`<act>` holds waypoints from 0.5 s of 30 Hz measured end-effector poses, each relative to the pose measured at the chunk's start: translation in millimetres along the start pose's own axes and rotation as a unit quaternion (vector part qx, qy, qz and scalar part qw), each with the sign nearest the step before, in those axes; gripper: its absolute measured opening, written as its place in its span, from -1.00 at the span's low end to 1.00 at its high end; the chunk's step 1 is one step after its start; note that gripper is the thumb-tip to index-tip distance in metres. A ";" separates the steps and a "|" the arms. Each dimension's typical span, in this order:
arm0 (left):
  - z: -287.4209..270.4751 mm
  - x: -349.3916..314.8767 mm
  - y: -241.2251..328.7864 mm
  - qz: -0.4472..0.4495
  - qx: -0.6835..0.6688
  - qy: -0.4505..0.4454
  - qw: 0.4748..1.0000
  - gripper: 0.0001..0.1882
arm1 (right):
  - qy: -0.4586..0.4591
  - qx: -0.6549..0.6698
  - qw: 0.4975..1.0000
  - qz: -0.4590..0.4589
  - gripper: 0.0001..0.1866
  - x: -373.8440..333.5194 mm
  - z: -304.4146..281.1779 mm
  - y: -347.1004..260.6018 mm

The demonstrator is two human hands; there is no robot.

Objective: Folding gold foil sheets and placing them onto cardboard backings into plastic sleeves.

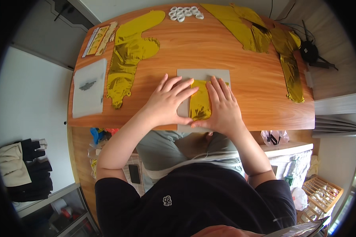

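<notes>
A folded piece of shiny gold foil [200,101] lies on a grey rectangular board [185,73] at the near edge of the wooden table. My left hand [169,102] rests flat with fingers spread, its fingertips on the foil's left edge. Across from it, my right hand [224,106] lies along the foil's right side, fingers stretched out. Both thumbs come close together at the foil's near end. Parts of the foil and board are hidden under my hands.
Flat gold foil balloons [124,65] lie at the left, with more gold foil balloons [254,37] at the right. White tape rolls [180,16] sit at the far edge. A stack of clear plastic bags [90,87], printed packets [100,39] and a black router [309,51] are near the sides.
</notes>
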State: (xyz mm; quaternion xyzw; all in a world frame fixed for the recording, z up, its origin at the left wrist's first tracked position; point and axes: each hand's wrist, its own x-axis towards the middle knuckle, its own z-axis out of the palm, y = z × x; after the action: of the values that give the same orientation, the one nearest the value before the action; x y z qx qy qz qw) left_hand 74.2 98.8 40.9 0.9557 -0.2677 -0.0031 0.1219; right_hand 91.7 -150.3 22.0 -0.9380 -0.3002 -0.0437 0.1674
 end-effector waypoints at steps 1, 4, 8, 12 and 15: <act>0.7 0.1 -0.6 0.007 0.012 0.005 1.000 0.06 | -0.005 0.002 1.000 0.001 0.46 -0.4 0.4 1.0; 3.4 -0.3 -0.9 -0.002 -0.004 -0.004 1.000 0.10 | 0.016 -0.007 1.000 -0.007 0.12 0.2 4.2 4.6; 7.5 -1.4 -2.1 -0.017 -0.025 -0.019 0.999 0.12 | 0.026 -0.003 1.000 -0.006 -0.11 1.0 14.2 10.0; 11.9 -3.1 -4.5 -0.013 -0.026 -0.006 1.000 0.13 | 0.035 0.003 0.999 -0.007 -0.17 0.7 11.4 7.0; 12.1 -3.3 -6.1 -0.014 -0.036 -0.008 0.999 0.14 | 0.033 -0.006 0.999 -0.009 -0.03 -0.9 9.4 3.8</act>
State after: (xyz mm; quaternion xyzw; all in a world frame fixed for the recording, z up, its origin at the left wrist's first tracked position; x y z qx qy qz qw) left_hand 73.7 102.7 27.6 0.9543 -0.2553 -0.0222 0.1541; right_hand 93.0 -150.5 11.8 -0.9344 -0.3025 -0.0780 0.1713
